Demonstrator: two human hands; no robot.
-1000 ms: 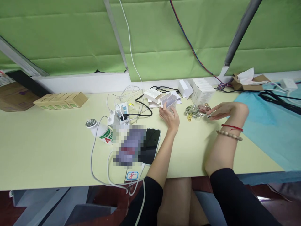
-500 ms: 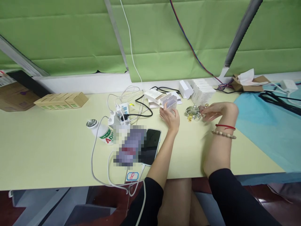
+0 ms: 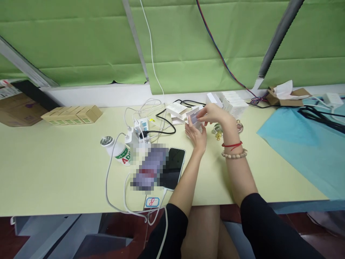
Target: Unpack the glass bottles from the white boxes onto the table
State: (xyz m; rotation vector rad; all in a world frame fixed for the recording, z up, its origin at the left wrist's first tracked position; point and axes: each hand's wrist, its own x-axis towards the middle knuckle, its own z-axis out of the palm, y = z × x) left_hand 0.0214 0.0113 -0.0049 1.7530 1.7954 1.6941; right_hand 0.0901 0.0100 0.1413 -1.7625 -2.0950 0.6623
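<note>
Presently, the open white box (image 3: 198, 125) sits unclosed within the left hand's (image 3: 197, 139) curled grip. The right hand (image 3: 213, 114) bends its fingers at the box's mouth; whether they pinch anything cannot be told. Right of the box, shiny pieces (image 3: 217, 128) lie outside it.

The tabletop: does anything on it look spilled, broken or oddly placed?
Nothing looks spilled or plainly broken. Untidiest are the white cables, looping loosely and drooping over the tabletop's front edge, and the open brown carton at far right, white paper sticking out.
</note>
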